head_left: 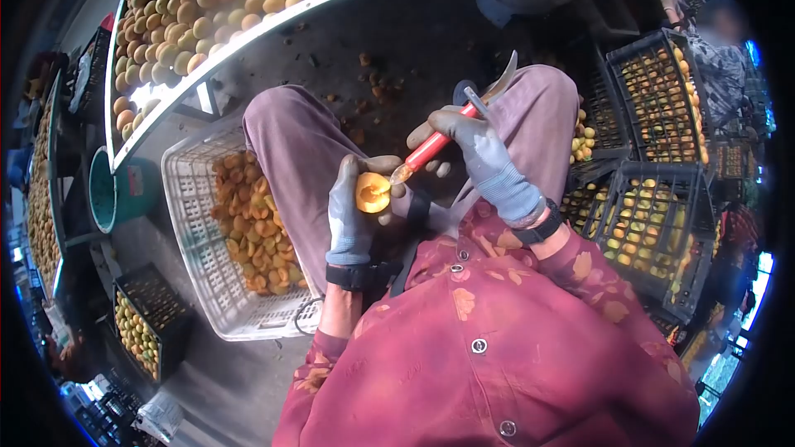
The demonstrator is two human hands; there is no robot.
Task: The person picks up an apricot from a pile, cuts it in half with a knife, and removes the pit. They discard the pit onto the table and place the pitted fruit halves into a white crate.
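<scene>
My left hand (pixel 352 211), in a grey glove, holds a halved orange apricot (pixel 372 193) with its cut face up, over my lap. My right hand (pixel 480 153), also gloved, grips a red-handled tool (pixel 432 147); its metal tip rests at the upper right edge of the fruit. A curved metal blade (pixel 503 79) sticks up from the far end of the handle. Both hands sit between my knees, above purple trousers.
A white crate (pixel 195 236) of halved apricots stands at my left. A metal table (pixel 273 16) piled with whole apricots curves overhead. Black crates (pixel 654 223) of fruit stand at right, another black crate (pixel 145 327) at lower left. A person (pixel 716 50) sits at far right. A green bucket (pixel 103 190) stands at left.
</scene>
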